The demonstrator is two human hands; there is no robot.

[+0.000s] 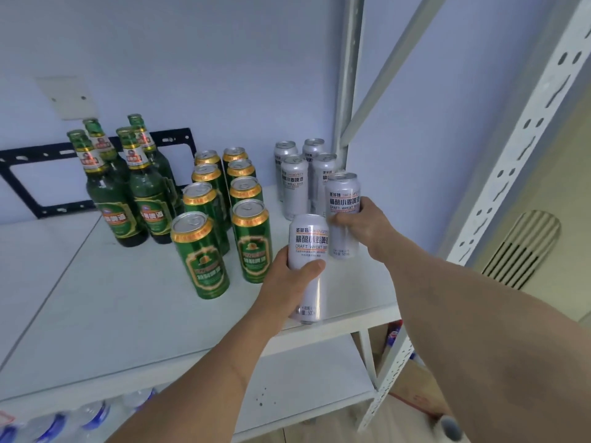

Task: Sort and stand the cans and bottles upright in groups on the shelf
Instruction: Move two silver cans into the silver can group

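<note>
Both hands occupied. Left hand [289, 279] wraps the mid-body of a silver can [307, 251], thumb across the front; can upright, base at or just above the shelf [112, 314] near its front edge, contact not clear. Right hand [359, 223] grips a second silver can [342, 199] round the middle from the right side, fingers curled over the label; it sits just behind and right of the first, beside the standing silver group [302, 174], four cans upright at the back right, close to the rack upright [347, 91]. Judgement on handling: thin-wall aluminium, rigid enough if full, smooth and likely a bit slick; tabs appear unopened so prob. full and moderately heavy for their size. Tall and narrow, so tip risk if set down off-level or nudged vs. neighbours. Best hold is mid-body wrap, as now; avoid squeezing hard, avoid rim. Containers: green cans [224, 212], approx. eight in two rows, all upright, tops sealed, centre of shelf. Green bottles [128, 187], four, upright at back left, glass, fragile, heavier; no caps visible, necks look open, contents not determinable. Groups stand apart w/ clear gaps. Lower shelf holds water bottles [64, 423], blurred. Est. progress: near complete, the two held cans appear to be the last to join the silver group.
</note>
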